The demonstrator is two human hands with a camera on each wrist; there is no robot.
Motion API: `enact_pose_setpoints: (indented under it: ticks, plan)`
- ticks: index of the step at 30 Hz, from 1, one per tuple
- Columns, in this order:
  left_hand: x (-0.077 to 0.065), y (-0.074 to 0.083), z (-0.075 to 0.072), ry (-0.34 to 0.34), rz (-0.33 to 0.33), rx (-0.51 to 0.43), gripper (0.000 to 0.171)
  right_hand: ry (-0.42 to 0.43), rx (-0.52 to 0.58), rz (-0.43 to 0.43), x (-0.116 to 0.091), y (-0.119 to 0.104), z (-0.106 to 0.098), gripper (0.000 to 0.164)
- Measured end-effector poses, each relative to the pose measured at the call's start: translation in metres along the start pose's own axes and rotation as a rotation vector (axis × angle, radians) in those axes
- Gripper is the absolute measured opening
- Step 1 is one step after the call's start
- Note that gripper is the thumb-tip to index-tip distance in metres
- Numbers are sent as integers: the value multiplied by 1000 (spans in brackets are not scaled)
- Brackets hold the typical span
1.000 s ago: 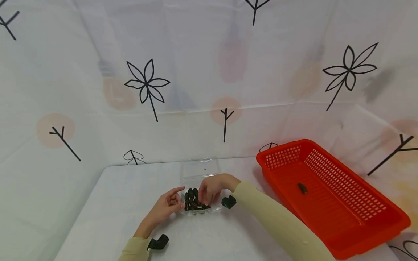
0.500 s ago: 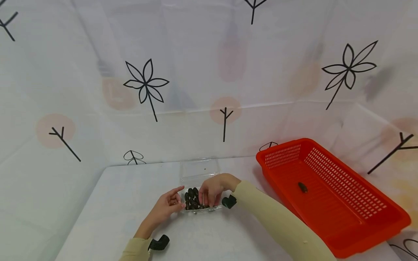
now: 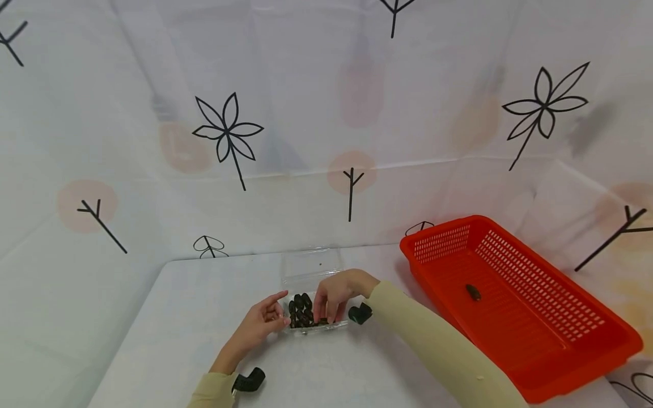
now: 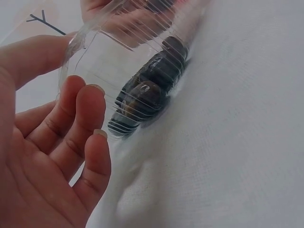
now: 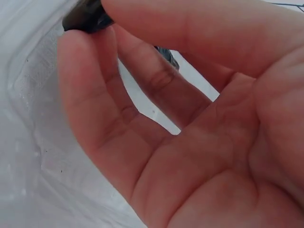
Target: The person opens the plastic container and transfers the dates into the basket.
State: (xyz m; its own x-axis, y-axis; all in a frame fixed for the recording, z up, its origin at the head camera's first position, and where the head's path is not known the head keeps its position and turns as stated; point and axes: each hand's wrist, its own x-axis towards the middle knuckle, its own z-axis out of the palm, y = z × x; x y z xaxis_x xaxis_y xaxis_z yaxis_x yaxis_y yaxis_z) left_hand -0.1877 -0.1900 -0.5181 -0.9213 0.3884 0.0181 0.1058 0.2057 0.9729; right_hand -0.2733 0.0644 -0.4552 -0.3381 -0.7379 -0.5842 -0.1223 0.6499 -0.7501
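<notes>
A clear plastic box [image 3: 339, 326] with its lid [image 3: 311, 265] folded back holds several dark, glossy oval pieces [image 3: 299, 309], mostly in its left part. My left hand [image 3: 258, 324] holds the box's left end; in the left wrist view, fingers [image 4: 89, 107] curl at the ribbed clear wall, with dark pieces [image 4: 152, 80] behind it. My right hand [image 3: 334, 294] reaches down into the right half. In the right wrist view, its thumb and a fingertip pinch one dark oval piece [image 5: 88, 16], partly out of frame.
A red plastic basket [image 3: 520, 391] with latticed sides stands to the right, tilted away at an angle. One dark oval piece [image 3: 473, 292] lies on its floor. A white-covered table [image 3: 204, 294] meets a patterned cloth backdrop [image 3: 301, 215] behind.
My right hand has dipped into the box and shifted slightly right along its near side. The left hand stays at the box's left end.
</notes>
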Motion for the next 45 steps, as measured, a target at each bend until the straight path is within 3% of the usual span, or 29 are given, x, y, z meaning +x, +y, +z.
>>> enact_pose_setpoints:
  ticks: [9,17,24,34,40,45]
  plan:
    - [-2,-5,0,-22,38,-21,67,20,46,-49,-4,0,4,29]
    - [-3,-4,1,0,25,7,58,42,89,-97,-7,-3,3,29]
    - [-5,-5,3,-28,-5,57,58,77,81,-156,-13,-6,1,25]
    - [-6,-8,6,-17,-43,9,59,150,56,-218,-43,-8,-9,24]
    - [-8,-9,4,-37,2,-40,62,198,64,-223,-66,-4,-18,25]
    - [-7,-8,3,-56,-1,-59,64,251,96,-227,-90,5,-26,24]
